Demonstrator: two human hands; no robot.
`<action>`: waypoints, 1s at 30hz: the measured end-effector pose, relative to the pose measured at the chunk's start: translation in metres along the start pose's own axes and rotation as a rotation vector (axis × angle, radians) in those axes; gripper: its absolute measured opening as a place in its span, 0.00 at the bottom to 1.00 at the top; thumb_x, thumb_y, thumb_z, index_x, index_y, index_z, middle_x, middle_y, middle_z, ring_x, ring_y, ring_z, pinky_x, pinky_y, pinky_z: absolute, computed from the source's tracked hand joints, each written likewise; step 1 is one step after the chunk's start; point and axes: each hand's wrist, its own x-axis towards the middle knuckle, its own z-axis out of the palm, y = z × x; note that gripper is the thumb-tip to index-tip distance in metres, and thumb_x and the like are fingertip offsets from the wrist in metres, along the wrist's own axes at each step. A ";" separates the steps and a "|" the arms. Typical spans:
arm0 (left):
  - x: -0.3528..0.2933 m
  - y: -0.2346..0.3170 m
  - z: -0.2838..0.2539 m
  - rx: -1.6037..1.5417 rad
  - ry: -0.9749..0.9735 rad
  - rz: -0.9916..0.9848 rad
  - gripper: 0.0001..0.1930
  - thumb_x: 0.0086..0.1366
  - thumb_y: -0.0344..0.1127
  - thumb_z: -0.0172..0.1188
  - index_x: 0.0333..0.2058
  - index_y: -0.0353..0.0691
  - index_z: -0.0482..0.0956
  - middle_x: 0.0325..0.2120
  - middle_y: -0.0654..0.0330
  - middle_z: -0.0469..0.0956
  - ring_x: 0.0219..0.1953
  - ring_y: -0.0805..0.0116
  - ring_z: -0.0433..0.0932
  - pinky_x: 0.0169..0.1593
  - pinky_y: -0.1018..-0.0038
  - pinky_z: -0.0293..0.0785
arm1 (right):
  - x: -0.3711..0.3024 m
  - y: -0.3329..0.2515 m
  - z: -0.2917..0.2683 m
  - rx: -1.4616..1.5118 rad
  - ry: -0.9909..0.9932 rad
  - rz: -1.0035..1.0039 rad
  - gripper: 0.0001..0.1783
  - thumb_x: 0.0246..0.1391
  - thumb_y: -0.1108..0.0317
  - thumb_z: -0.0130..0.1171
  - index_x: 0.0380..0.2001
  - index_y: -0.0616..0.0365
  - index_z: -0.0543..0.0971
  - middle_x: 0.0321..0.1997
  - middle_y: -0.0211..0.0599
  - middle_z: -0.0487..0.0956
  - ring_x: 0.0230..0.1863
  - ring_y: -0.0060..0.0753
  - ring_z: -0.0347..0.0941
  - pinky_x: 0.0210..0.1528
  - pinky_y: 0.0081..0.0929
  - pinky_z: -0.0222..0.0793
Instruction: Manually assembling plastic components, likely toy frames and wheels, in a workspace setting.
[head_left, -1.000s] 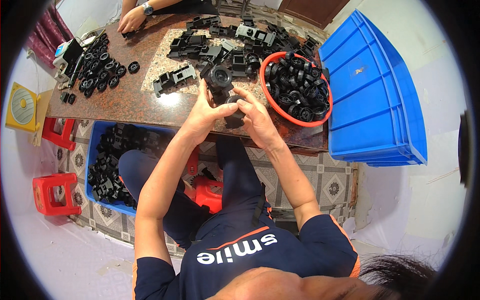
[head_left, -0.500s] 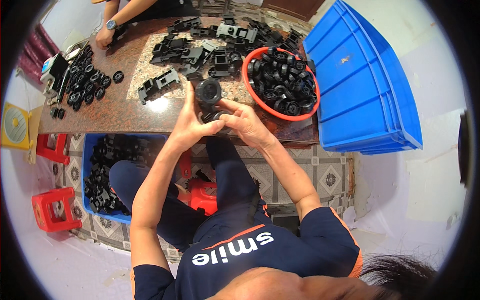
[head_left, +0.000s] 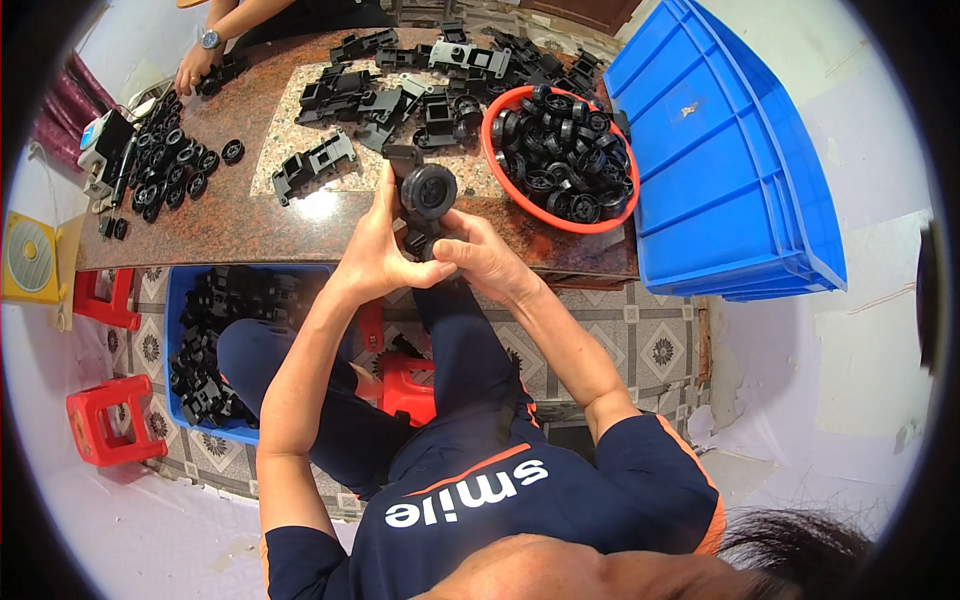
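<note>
Just above the front edge of the table, both my hands are closed on a black plastic toy-car chassis [head_left: 404, 160]. A black wheel [head_left: 429, 191] sits on its side facing me, and a second wheel lower down is partly covered by my fingers. My left hand [head_left: 374, 252] wraps the chassis from the left, its thumb pointing across to the right. My right hand [head_left: 484, 260] grips the lower end, thumb and fingers against the lower wheel. Beyond my hands, several black and grey chassis parts [head_left: 320, 165] lie on the table.
A red basin [head_left: 489, 160] full of black wheels stands at the right, against a large blue crate [head_left: 715, 150]. Loose wheels [head_left: 175, 170] lie at the left, near another person's hand [head_left: 195, 68]. A blue bin [head_left: 172, 345] of parts and red stools [head_left: 108, 420] are below.
The chassis has turned slightly in my hands, so the upper wheel faces me more fully and sits further right. My right fingers have shifted on it. The other person's hand has moved left.
</note>
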 end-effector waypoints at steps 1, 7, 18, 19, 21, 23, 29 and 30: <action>-0.001 -0.002 -0.004 0.121 -0.028 0.048 0.67 0.39 0.43 0.77 0.69 0.35 0.34 0.51 0.50 0.72 0.53 0.59 0.74 0.57 0.66 0.72 | -0.002 0.006 -0.003 0.009 0.009 0.036 0.37 0.55 0.56 0.66 0.62 0.66 0.65 0.57 0.35 0.72 0.56 0.22 0.67 0.61 0.25 0.63; 0.000 0.011 -0.016 -0.677 -0.137 -0.146 0.63 0.46 0.80 0.53 0.71 0.47 0.42 0.70 0.51 0.49 0.70 0.53 0.53 0.69 0.53 0.50 | -0.011 -0.035 -0.002 -1.015 0.037 -0.444 0.47 0.36 0.67 0.73 0.63 0.58 0.66 0.64 0.37 0.70 0.67 0.40 0.61 0.68 0.38 0.54; -0.009 -0.009 0.011 -1.036 -0.072 -0.371 0.36 0.60 0.36 0.59 0.66 0.50 0.55 0.55 0.50 0.68 0.42 0.54 0.80 0.37 0.63 0.82 | 0.042 -0.097 -0.115 -1.289 0.402 -0.531 0.30 0.44 0.60 0.69 0.53 0.55 0.77 0.55 0.42 0.78 0.57 0.42 0.73 0.59 0.40 0.67; -0.009 -0.011 0.010 -1.031 -0.072 -0.372 0.36 0.60 0.36 0.59 0.66 0.50 0.55 0.55 0.50 0.68 0.42 0.54 0.80 0.37 0.63 0.82 | 0.050 -0.100 -0.141 -1.825 0.659 -0.500 0.29 0.43 0.55 0.70 0.50 0.54 0.78 0.53 0.41 0.78 0.54 0.41 0.75 0.55 0.42 0.66; -0.005 -0.013 0.011 -1.193 0.018 -0.460 0.35 0.60 0.36 0.59 0.65 0.50 0.57 0.55 0.51 0.69 0.43 0.55 0.79 0.38 0.63 0.82 | 0.054 -0.097 -0.206 -2.109 0.715 -0.070 0.29 0.39 0.50 0.71 0.44 0.52 0.80 0.48 0.39 0.80 0.49 0.40 0.77 0.56 0.43 0.58; -0.006 -0.011 0.011 -1.091 0.015 -0.391 0.34 0.60 0.36 0.59 0.64 0.49 0.57 0.54 0.50 0.70 0.43 0.55 0.80 0.39 0.63 0.82 | 0.060 -0.089 -0.222 -2.148 0.584 0.121 0.17 0.44 0.55 0.69 0.33 0.53 0.80 0.36 0.37 0.83 0.44 0.39 0.78 0.54 0.44 0.58; -0.003 -0.009 0.011 -0.642 0.180 -0.284 0.53 0.50 0.26 0.72 0.70 0.47 0.47 0.63 0.52 0.56 0.50 0.66 0.74 0.50 0.70 0.75 | 0.045 -0.080 -0.149 -1.871 0.628 -0.391 0.14 0.53 0.61 0.63 0.40 0.56 0.78 0.35 0.37 0.82 0.39 0.36 0.79 0.52 0.38 0.64; -0.003 -0.005 0.013 -0.574 0.212 -0.254 0.53 0.50 0.28 0.73 0.70 0.47 0.47 0.62 0.54 0.55 0.50 0.65 0.73 0.52 0.68 0.74 | 0.037 -0.085 -0.121 -1.622 0.638 -0.190 0.15 0.56 0.64 0.63 0.44 0.58 0.79 0.40 0.36 0.82 0.41 0.31 0.79 0.49 0.34 0.69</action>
